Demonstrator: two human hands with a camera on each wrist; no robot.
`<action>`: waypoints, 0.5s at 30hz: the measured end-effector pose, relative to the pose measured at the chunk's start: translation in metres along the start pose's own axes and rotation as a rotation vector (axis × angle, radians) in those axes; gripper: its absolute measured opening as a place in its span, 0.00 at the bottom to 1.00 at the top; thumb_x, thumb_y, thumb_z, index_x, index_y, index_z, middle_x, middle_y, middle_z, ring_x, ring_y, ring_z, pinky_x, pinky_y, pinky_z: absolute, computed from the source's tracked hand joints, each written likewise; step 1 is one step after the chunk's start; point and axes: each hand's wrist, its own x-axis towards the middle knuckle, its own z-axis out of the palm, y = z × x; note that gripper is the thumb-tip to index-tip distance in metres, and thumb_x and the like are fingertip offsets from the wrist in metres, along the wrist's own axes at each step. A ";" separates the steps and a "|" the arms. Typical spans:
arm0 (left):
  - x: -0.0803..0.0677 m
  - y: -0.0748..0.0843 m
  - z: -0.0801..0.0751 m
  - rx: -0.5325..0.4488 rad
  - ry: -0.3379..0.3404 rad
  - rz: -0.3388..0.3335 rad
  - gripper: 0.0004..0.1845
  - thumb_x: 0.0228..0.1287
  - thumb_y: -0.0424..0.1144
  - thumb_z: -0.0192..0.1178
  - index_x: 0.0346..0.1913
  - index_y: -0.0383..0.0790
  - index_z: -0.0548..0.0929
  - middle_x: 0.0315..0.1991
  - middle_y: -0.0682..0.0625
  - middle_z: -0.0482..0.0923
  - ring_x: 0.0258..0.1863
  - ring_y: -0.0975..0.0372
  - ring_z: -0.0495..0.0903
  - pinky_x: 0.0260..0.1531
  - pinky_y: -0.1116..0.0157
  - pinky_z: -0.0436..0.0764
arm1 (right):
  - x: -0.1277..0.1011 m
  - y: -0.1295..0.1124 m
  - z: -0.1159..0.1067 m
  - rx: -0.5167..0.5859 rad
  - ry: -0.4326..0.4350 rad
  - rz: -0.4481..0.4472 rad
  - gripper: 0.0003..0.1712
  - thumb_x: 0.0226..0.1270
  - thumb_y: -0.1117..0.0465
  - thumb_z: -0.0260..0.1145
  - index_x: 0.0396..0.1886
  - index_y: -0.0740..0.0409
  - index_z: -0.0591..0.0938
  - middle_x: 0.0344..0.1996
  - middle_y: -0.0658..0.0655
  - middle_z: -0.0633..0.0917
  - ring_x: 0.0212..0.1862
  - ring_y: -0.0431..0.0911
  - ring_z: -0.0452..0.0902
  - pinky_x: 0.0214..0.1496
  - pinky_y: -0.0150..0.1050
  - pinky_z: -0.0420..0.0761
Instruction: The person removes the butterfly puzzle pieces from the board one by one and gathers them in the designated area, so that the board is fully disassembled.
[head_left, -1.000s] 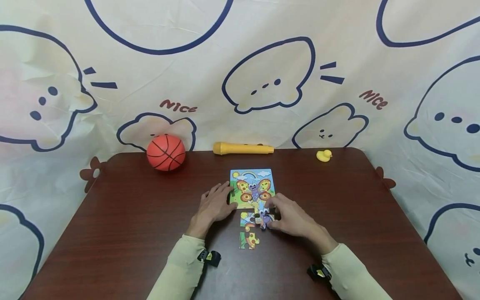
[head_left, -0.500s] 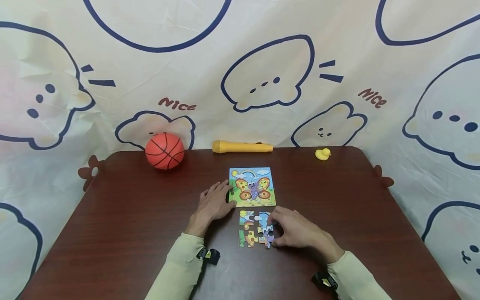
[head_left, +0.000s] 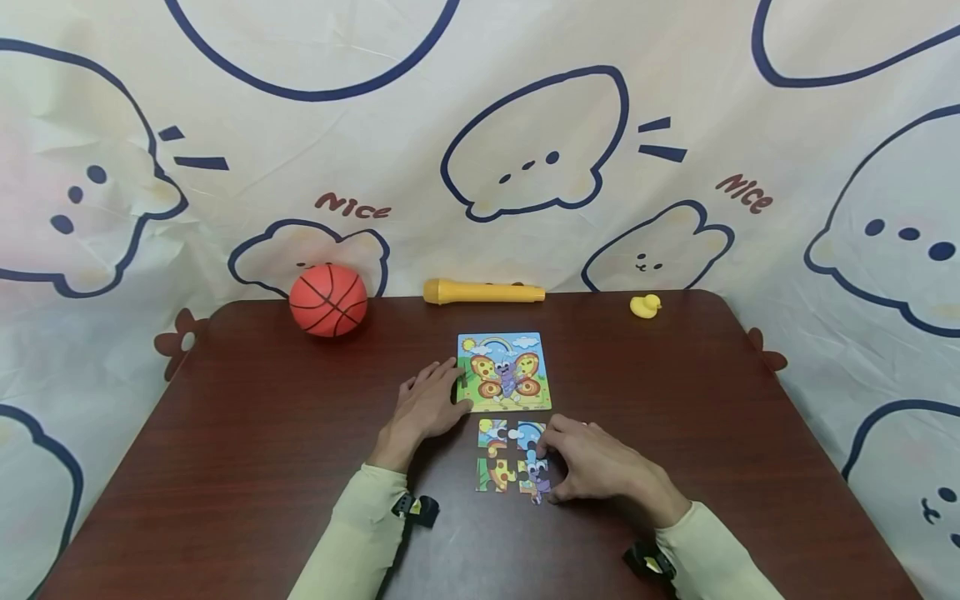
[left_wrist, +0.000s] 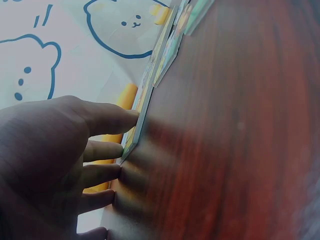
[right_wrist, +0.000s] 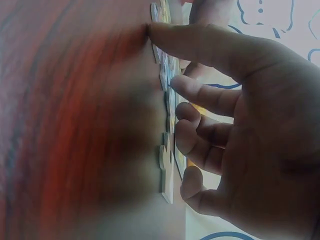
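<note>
Since half a second ago, the right hand (head_left: pixel 596 462) has nudged the purple-and-blue butterfly-body puzzle piece (head_left: pixel 536 477) slightly closer to the yellow-and-green wing puzzle piece (head_left: pixel 496 473) at its 9 o'clock; a narrow gap remains between them. Its grip is curled, fingertips (right_wrist: pixel 175 85) pinching the edge of that piece against the dark red-brown wooden tabletop (head_left: pixel 262 467). Two more loose pieces, a sun-and-sky one (head_left: pixel 492 433) and a blue rainbow one (head_left: pixel 528 432), lie just at 12 o'clock of these.

Straight fingers of the left hand (head_left: pixel 426 408), its grip spread flat, press on the left edge of the colourful butterfly picture board (head_left: pixel 504 372).

Along the tabletop's far edge sit an orange toy basketball (head_left: pixel 328 300) at 10 o'clock, a yellow plastic torch (head_left: pixel 483 292) at 12, and a small yellow rubber duck (head_left: pixel 646 306) at 2. The cream cartoon-printed backdrop cloth (head_left: pixel 675 100) reads "Nice" twice in dark red.
</note>
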 end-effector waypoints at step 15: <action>-0.002 0.000 -0.001 0.003 -0.001 -0.001 0.34 0.64 0.54 0.58 0.72 0.50 0.66 0.77 0.51 0.54 0.77 0.51 0.49 0.70 0.42 0.51 | 0.021 0.013 -0.013 0.104 0.128 0.114 0.23 0.58 0.45 0.71 0.53 0.44 0.80 0.42 0.46 0.77 0.40 0.39 0.70 0.44 0.37 0.74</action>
